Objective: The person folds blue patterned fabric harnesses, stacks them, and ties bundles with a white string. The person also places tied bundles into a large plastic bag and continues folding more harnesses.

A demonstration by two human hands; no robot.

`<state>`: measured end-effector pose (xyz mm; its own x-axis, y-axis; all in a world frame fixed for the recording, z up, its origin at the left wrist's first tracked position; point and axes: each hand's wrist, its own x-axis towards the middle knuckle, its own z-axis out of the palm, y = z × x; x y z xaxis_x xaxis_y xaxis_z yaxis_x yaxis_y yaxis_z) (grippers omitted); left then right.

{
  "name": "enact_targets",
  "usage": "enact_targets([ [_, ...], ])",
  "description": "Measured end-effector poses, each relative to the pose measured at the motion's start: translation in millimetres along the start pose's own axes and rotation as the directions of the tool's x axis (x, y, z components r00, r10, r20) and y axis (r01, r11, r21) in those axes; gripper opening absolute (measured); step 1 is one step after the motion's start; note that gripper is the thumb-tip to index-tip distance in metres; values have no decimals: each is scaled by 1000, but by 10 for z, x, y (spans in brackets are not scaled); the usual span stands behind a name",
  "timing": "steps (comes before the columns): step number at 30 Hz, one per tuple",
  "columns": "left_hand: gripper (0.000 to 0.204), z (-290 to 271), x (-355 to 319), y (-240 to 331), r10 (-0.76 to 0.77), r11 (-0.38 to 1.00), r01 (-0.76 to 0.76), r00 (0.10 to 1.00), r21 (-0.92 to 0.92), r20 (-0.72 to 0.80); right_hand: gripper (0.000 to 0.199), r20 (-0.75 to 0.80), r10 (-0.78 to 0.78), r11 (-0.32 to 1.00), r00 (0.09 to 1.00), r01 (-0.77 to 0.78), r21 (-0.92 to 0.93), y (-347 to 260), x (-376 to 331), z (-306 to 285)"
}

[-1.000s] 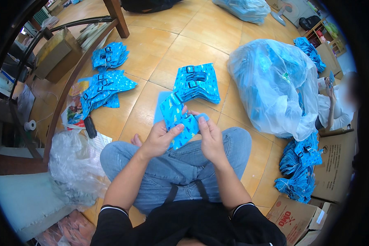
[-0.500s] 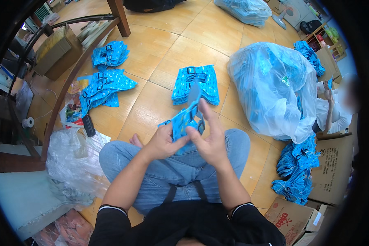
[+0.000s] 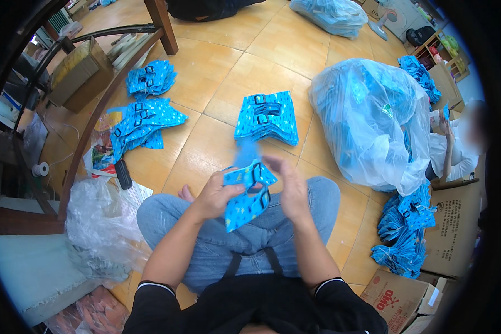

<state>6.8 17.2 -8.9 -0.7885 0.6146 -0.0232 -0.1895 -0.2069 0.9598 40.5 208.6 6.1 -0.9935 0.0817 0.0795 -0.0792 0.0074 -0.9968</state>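
I sit cross-legged on a tan tiled floor. My left hand (image 3: 214, 195) grips a small blue patterned fabric piece with black straps (image 3: 245, 192) above my lap. My right hand (image 3: 292, 186) is beside it, fingers spread and blurred, touching the piece's right edge. Just ahead on the floor lies a neat stack of the same blue pieces (image 3: 267, 117).
Two more piles of blue pieces (image 3: 142, 125) lie at the left, another heap (image 3: 403, 234) at the right by cardboard boxes (image 3: 401, 298). A large clear plastic bag (image 3: 367, 119) full of blue pieces stands right. Another person (image 3: 456, 145) sits far right. A wooden chair frame (image 3: 103, 94) and crumpled plastic (image 3: 97, 222) are left.
The blue piece has come down from in front of the stack toward my lap. My right hand has let go of its grip and opened beside it.
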Motion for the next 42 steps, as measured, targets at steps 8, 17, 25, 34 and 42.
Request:
enact_targets([
  [8,34,-176,108,2,-93,995,97,984,22,-149,43,319,276,938,907,-327,118,568,252,-598],
  [17,33,-194,85,-93,-180,970,160,979,-182,-98,50,151,193,948,969,-224,225,835,160,-427],
  [25,21,-181,221,-196,54,994,-7,907,112,-417,28,-22,121,943,992,-108,315,854,172,-486],
  [34,37,-159,298,-222,61,985,37,838,167,-542,30,-171,49,964,984,-2,264,898,231,-465],
  [42,28,-237,260,-127,147,985,-172,902,-25,-406,40,34,398,706,917,-329,627,626,97,-575],
])
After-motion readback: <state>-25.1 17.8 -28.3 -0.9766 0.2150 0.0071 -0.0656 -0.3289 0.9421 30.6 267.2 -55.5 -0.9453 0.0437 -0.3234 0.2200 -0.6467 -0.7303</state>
